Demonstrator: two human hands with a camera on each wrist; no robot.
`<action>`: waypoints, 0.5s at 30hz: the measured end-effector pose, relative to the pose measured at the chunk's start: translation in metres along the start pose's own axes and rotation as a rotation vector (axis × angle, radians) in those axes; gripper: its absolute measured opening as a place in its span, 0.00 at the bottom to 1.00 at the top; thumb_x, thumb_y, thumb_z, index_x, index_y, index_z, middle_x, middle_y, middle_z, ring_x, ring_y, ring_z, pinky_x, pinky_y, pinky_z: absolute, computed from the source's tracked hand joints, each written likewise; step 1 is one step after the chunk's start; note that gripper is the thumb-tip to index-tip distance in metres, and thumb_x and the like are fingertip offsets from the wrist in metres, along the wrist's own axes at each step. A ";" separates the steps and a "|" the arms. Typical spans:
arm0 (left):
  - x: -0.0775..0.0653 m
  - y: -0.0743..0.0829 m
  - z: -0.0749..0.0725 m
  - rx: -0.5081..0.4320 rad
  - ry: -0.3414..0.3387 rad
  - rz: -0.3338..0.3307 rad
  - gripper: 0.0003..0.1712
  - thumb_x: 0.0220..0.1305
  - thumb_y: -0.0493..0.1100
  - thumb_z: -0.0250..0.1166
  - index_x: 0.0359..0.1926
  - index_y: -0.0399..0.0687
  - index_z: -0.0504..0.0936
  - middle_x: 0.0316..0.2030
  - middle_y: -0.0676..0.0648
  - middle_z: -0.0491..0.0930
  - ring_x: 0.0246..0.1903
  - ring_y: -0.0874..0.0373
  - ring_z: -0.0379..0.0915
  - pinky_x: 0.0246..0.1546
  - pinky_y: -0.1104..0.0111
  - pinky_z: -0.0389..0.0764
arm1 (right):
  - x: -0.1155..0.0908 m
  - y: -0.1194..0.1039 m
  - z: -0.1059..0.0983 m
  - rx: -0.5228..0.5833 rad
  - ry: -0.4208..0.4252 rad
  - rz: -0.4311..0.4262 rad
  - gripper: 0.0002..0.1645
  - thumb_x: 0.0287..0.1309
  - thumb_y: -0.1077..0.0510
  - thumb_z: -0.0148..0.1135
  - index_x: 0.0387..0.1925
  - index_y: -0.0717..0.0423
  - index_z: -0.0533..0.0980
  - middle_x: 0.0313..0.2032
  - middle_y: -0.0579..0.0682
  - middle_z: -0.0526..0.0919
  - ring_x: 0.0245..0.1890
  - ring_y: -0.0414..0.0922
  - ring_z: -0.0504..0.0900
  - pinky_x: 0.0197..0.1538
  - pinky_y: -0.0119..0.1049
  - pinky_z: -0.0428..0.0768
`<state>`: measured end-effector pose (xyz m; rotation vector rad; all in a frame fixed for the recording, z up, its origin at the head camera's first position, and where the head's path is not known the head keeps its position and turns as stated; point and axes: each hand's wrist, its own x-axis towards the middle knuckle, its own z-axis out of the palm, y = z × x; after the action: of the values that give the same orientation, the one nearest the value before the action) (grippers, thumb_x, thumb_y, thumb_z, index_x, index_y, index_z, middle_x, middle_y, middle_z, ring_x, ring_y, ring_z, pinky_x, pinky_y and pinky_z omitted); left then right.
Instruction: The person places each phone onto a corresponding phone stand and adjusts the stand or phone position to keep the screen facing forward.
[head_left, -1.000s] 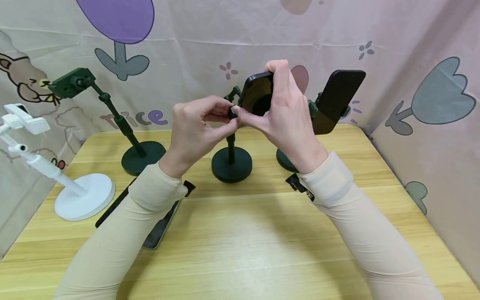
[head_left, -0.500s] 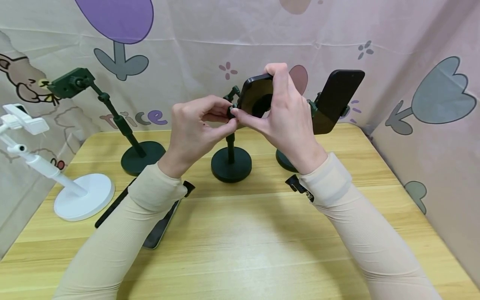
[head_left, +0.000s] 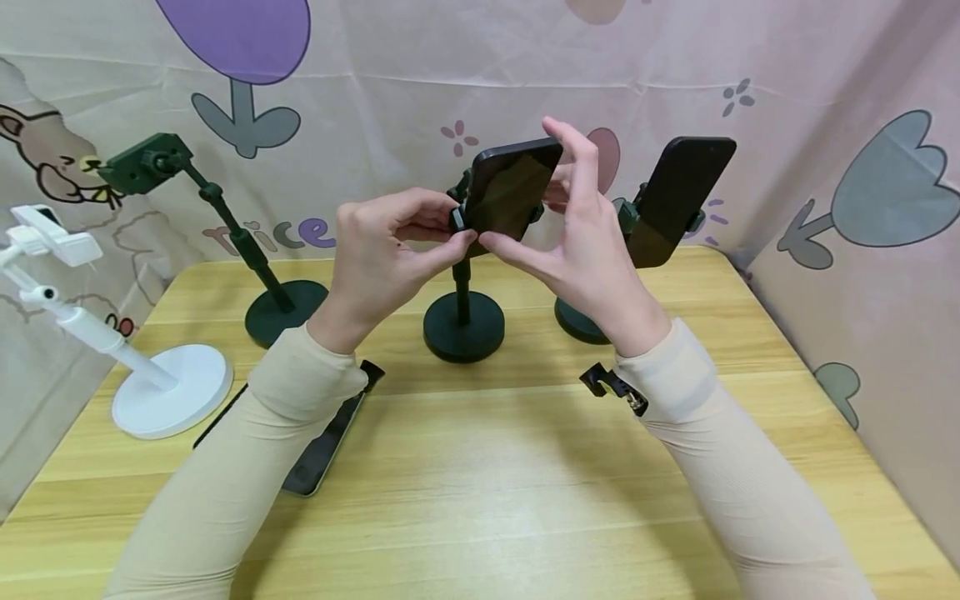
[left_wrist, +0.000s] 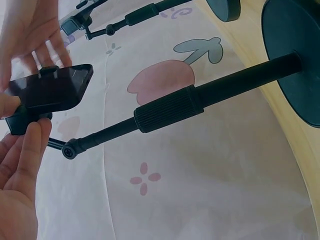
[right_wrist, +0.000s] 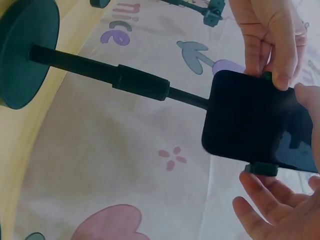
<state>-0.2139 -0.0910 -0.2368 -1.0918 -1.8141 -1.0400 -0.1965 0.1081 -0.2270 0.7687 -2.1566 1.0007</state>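
Observation:
A black smartphone [head_left: 512, 187] sits tilted in the clamp of the middle dark green phone stand [head_left: 463, 329]. My left hand [head_left: 382, 258] pinches the clamp's left side between thumb and fingers; the left wrist view shows this clamp end [left_wrist: 19, 122] in its grip. My right hand [head_left: 596, 250] is beside the phone's right edge, fingers spread and apart from the screen, its thumb at the lower edge. In the right wrist view, the clamp's other green tab [right_wrist: 262, 169] lies against the phone's long edge, just by the right fingertips [right_wrist: 250, 182].
At right another green stand holds a second black phone [head_left: 681, 200]. To the left stand a green phone stand [head_left: 285, 312] and a white one [head_left: 172, 392]. A dark phone [head_left: 318, 458] lies flat on the wooden table [head_left: 525, 500] beneath my left forearm. A printed cloth [head_left: 390, 125] hangs behind.
My right fingers have come off the phone's upper edge and spread away to the right. The phone now faces me more, with more of its screen showing. My left hand keeps its pinch.

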 end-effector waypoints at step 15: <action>-0.005 -0.012 -0.009 -0.066 -0.050 -0.109 0.11 0.46 0.27 0.73 0.34 0.27 0.83 0.30 0.39 0.84 0.28 0.54 0.83 0.32 0.65 0.84 | -0.033 0.082 0.026 0.026 -0.311 0.227 0.51 0.48 0.40 0.70 0.68 0.45 0.55 0.49 0.42 0.76 0.49 0.38 0.78 0.53 0.35 0.75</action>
<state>-0.2210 -0.1042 -0.2410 -1.0767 -1.9091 -1.1535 -0.2424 0.1388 -0.3007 0.7436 -2.5481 1.0827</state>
